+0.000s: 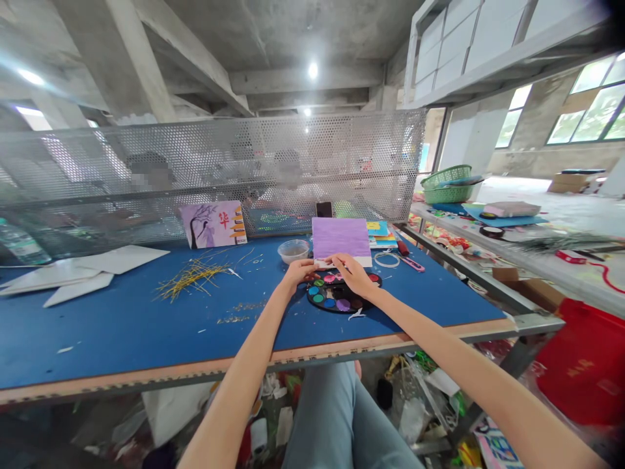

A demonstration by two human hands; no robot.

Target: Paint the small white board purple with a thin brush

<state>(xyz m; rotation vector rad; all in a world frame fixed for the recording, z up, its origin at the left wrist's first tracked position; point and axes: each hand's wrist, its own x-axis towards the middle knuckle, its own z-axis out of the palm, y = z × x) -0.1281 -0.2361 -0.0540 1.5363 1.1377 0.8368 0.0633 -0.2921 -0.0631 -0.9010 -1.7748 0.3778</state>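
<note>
Our left hand (299,270) and right hand (352,275) pinch the lower edge of a purple-painted board (341,239), just above a round black palette (332,294) of glossy paint pans. Beside them, a clear plastic bowl (293,251) holds cloudy liquid on the blue table (146,339).

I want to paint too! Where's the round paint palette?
In the head view, the round black paint palette lies on the blue table, just below the purple-painted board, under the person's right hand.
</note>
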